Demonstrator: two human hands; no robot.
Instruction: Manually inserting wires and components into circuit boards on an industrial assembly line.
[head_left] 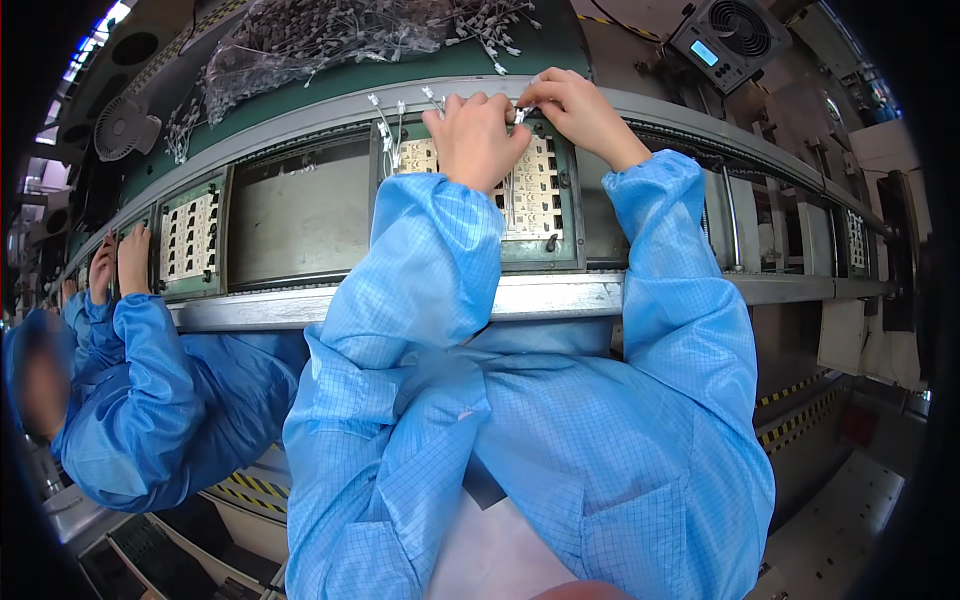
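A cream-coloured circuit board panel point(540, 190) with rows of dark parts lies in a green carrier frame point(545, 255) in front of me. My right hand point(582, 115) comes over its far right corner, thumb and forefinger pinched at a small white wire connector point(522, 115). Close beside it, my left hand point(472, 140) is over the panel's far edge with its fingers curled down. What those fingers hold, if anything, is hidden. Several white-tipped wires point(386, 135) stand up along the carrier's far left side.
The carrier sits between the metal rails point(560, 296) of a conveyor line. Beyond it, a plastic bag of wires point(320, 45) rests on a green surface. Another panel point(190, 235) lies to the left, by a co-worker's hands point(133, 258). A fan unit point(728, 40) stands far right.
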